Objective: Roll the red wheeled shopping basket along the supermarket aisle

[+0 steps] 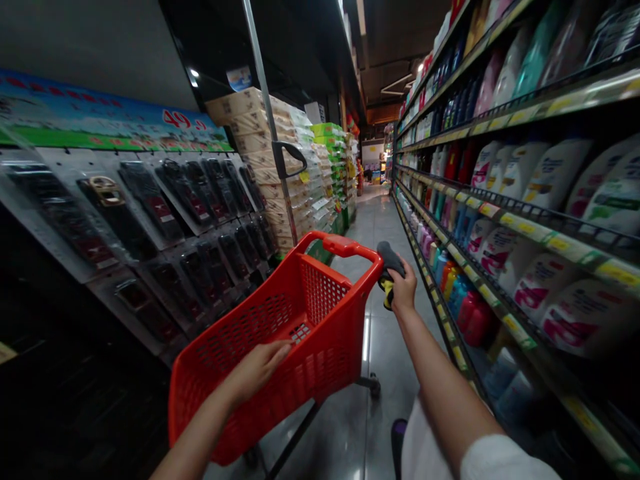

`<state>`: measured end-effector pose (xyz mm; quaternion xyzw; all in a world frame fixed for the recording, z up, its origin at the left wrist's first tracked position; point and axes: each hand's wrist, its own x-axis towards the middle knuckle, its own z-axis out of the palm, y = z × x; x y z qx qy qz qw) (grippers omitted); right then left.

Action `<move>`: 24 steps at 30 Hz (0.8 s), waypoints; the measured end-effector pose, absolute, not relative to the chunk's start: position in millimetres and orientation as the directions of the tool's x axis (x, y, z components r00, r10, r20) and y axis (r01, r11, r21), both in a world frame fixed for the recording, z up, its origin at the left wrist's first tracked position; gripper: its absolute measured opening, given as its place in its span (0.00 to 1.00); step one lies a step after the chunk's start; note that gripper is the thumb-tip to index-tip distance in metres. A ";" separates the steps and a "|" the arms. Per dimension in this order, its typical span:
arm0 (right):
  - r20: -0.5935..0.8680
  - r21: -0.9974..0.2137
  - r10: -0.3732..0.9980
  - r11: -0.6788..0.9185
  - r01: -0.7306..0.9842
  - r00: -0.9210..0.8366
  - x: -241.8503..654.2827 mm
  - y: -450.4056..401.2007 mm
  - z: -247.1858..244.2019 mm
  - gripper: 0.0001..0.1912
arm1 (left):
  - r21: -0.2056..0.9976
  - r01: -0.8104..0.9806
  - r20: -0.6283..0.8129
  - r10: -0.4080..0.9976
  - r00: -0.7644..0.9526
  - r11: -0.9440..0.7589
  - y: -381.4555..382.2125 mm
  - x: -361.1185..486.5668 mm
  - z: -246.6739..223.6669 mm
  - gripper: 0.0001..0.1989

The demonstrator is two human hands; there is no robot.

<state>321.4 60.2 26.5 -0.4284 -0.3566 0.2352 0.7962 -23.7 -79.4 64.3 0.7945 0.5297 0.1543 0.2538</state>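
Note:
A red plastic shopping cart [325, 360] stands tilted across the view in front of me, its perforated basket holding nothing that I can see. My left hand [263, 367] is at the near side rim of the basket, fingers together along it and thumb close below. Just right of the cart handle [345, 247], my right hand [405, 287] is closed round a dark grey and yellow item [387, 260]. The item's kind is unclear, and my fingers cover part of it. It is close to the handle's right corner; I cannot tell whether they touch.
Shelves of shampoo bottles [555, 173] line the right side. At left hangs a rack of packaged black belts [145, 193] under a price banner [185, 120]. Stacked cartons [270, 167] and a metal pole [267, 100] stand behind the cart. A tiled aisle [375, 213] runs ahead.

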 end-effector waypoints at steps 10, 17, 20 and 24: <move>0.446 -0.858 0.688 0.512 0.053 0.573 316.8 82.9 35.0 0.24 | 0.582 0.771 -0.089 0.923 0.376 -0.258 -40.9 -1.1 41.8 0.29; 0.573 -0.818 0.686 0.452 0.356 0.447 273.4 43.4 5.8 0.27 | 0.585 0.770 -0.075 0.929 0.363 -0.254 -33.5 8.2 44.1 0.27; 0.565 -0.825 0.685 0.484 0.292 0.460 270.1 45.3 2.2 0.28 | 0.578 0.772 -0.075 0.925 0.374 -0.265 -35.1 9.2 43.8 0.26; 0.482 -0.859 0.676 0.491 0.146 0.557 295.5 75.2 18.7 0.28 | 0.578 0.771 -0.061 0.927 0.369 -0.269 -42.5 11.5 43.1 0.27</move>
